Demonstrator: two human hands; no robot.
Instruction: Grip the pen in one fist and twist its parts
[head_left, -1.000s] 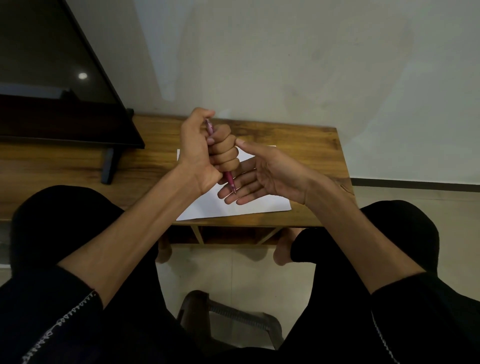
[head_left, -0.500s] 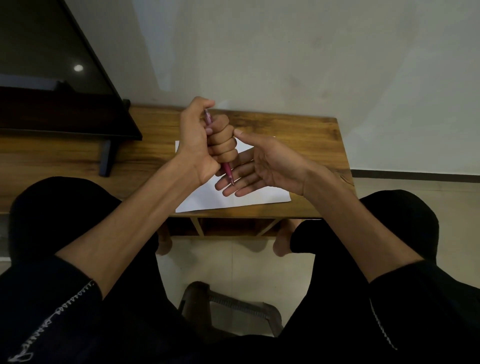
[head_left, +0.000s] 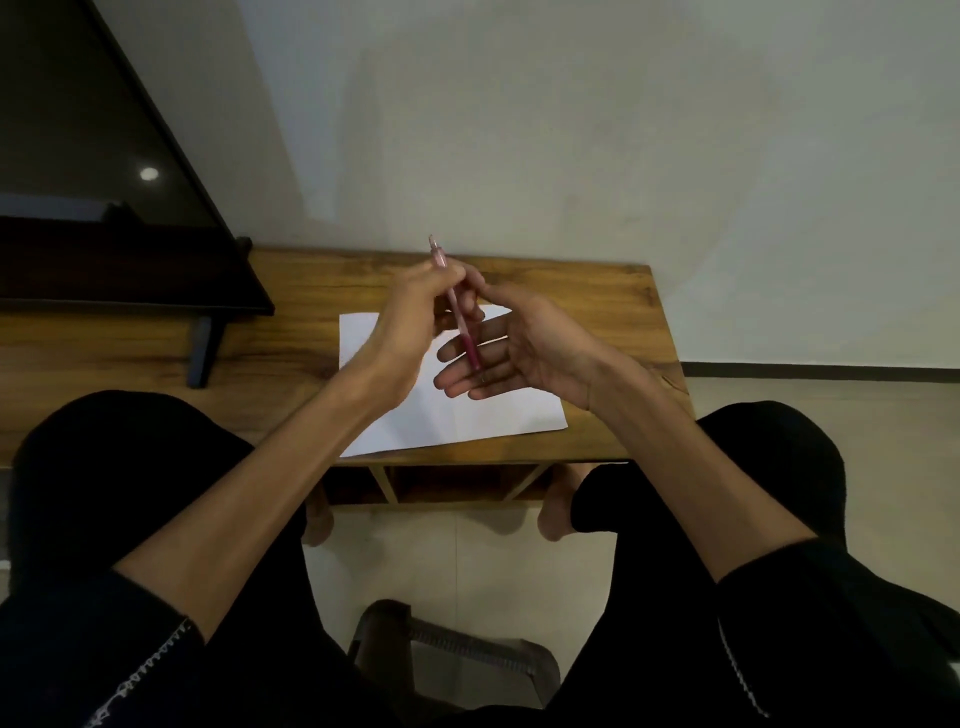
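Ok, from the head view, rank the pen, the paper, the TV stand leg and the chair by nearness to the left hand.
1. Pen: gripped in the left hand, its tip against the right hand.
2. Paper: on the table just beneath the hands.
3. TV stand leg: on the table, off to the left.
4. Chair: down on the floor between the knees.

Sitting at a low wooden table (head_left: 597, 291), pushed flush against a plain off-white wall (head_left: 571, 130). Open shelf space under the tabletop with slanted supports. TV (head_left: 93, 171) on my left, black screen, standing on its dark foot on the same surface; a ceiling light shows as a small bright dot in the screen. Floor (head_left: 441, 566) is pale beige tile, dark skirting strip along the wall on the right. Light is dim and even.
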